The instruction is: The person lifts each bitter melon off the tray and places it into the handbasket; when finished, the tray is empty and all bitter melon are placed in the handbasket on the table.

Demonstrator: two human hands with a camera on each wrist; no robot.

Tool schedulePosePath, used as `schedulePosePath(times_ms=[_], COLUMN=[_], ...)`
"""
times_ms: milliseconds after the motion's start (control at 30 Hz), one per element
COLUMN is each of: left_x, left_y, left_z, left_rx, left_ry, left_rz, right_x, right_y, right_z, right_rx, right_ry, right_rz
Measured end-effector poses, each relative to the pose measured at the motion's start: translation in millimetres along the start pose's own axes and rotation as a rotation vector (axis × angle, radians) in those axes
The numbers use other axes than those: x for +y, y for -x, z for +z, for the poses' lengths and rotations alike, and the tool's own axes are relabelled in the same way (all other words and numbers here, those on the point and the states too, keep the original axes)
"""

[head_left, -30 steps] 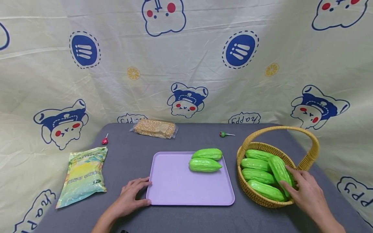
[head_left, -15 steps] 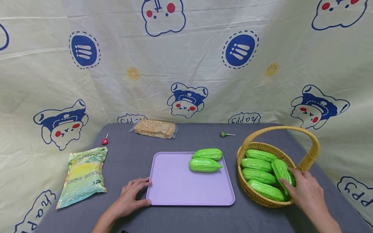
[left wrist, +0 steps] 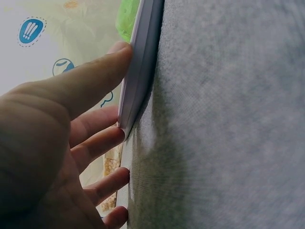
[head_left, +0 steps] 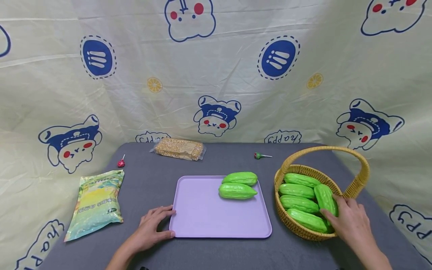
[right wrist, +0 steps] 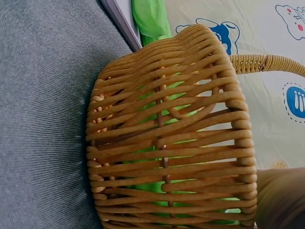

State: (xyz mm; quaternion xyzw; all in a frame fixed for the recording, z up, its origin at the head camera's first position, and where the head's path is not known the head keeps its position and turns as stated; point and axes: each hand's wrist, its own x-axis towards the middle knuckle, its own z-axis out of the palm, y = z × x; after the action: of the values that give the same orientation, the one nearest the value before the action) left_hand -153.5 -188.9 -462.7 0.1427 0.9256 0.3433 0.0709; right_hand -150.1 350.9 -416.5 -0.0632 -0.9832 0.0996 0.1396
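Over the last second, a glossy lime-green, ridged, melon-like vegetable [head_left: 324, 197] had dropped slightly from where it lay raised across its neighbours, and had come to sit lower against the right side of a round tan woven basket [right wrist: 200, 47] with a tall arched handle. The right hand [head_left: 352, 221] had shifted a little leftward with it. For the work, this seemed to mean the piece was being settled or adjusted inside the basket; it was crosswise at the ends of four similar green vegetables [head_left: 298, 204] lying in a row, while two more green vegetables [head_left: 237, 191] lay unmoved on the far right part of a flat lilac rectangular tray [head_left: 209, 217]. The right hand reached in over the near right rim, apparently pinching the crosswise piece between thumb and fingers; the basket wall hid that grip from the wrist camera. The left hand [head_left: 152, 228] stayed at the tray's left edge, fingers extended and spread, thumb tip and foremost fingertips touching the rim, its wrist angled low over the dark grey table [head_left: 219, 255].
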Motion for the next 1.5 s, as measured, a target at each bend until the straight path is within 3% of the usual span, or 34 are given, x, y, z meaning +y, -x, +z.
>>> schedulePosePath(times_ms=[967, 1500], left_x=[-0.1, 0.1], left_y=[-0.1, 0.0], left_z=[-0.2, -0.1], left_rx=[0.000, -0.001], left_ry=[0.004, 0.010], left_rz=[0.007, -0.001], right_x=[-8.5, -63.0], right_y=[4.3, 6.1], right_z=[-5.7, -13.6], right_rx=[0.103, 0.318], right_ry=[-0.041, -0.222], right_rz=[-0.043, -0.360])
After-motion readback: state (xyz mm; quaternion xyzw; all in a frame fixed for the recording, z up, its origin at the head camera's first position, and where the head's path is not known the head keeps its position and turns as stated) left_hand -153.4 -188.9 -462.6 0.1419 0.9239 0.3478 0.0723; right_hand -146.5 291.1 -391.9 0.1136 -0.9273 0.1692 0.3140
